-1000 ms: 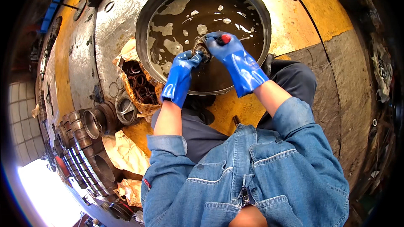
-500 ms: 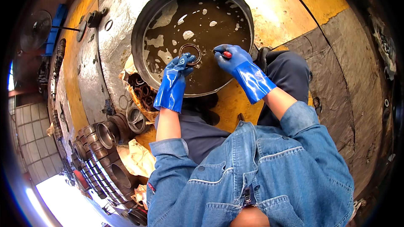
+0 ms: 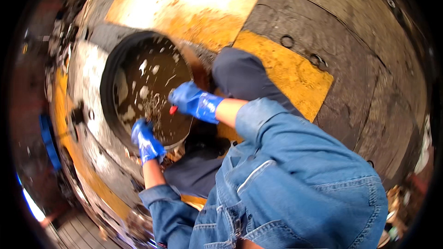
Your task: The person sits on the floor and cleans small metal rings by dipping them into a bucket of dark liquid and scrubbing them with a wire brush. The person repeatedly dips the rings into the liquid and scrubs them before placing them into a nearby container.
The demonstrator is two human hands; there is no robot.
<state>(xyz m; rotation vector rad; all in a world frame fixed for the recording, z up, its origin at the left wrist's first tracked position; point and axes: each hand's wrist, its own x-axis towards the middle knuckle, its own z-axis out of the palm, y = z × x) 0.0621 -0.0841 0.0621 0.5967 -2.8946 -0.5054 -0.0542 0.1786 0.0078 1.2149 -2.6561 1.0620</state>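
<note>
Round black basin, thick dark rim, filled with murky brown liquid with pale patches and glare on the surface. It sits on the floor at left-centre, on worn concrete with chipped yellow paint bands; a dull metal plate runs along its near-left side.

Both hands in glossy blue rubber gloves, denim sleeves behind them. Right hand is over the basin's right edge, fingers clenched on a small red-tipped tool, only the red end showing. Left hand is at the near rim of the basin, fingers curled; blurred, cannot tell whether they grip anything. Between the hands, a small dark gritty part sits at the liquid surface, shape not readable. Dark trouser knee is just right of the basin.

Versus half a second ago: view has swung, basin now left of centre instead of far-centre. The metal ring seen at the left fingers then can't be made out now. Hands are further apart, left one dropped to the near rim. Red tip still in the right hand.
</note>
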